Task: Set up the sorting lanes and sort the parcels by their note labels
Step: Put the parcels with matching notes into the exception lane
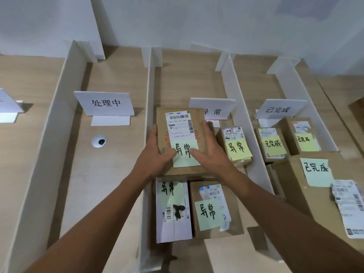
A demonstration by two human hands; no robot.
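Note:
A brown cardboard parcel (199, 119) with a shipping label and a green note reading 异常 is held between both my hands in the middle lane. My left hand (155, 152) grips its left side, thumb on the note. My right hand (211, 152) grips its right side, thumb also on the note. Behind it stands the lane sign 异常 (216, 109), partly hidden by the parcel. In the same lane lie a white parcel (173, 209), a brown parcel (214, 209) and a small wrapped parcel (237, 146), each noted 异常.
White dividers (148, 107) split the wooden table into lanes. The left lane holds the sign 处理中 (105, 103) and a cable grommet (99, 141). The right lane, signed 已完成 (279, 109), holds three parcels (273, 144) noted 已完成. Another sign (7, 101) stands far left.

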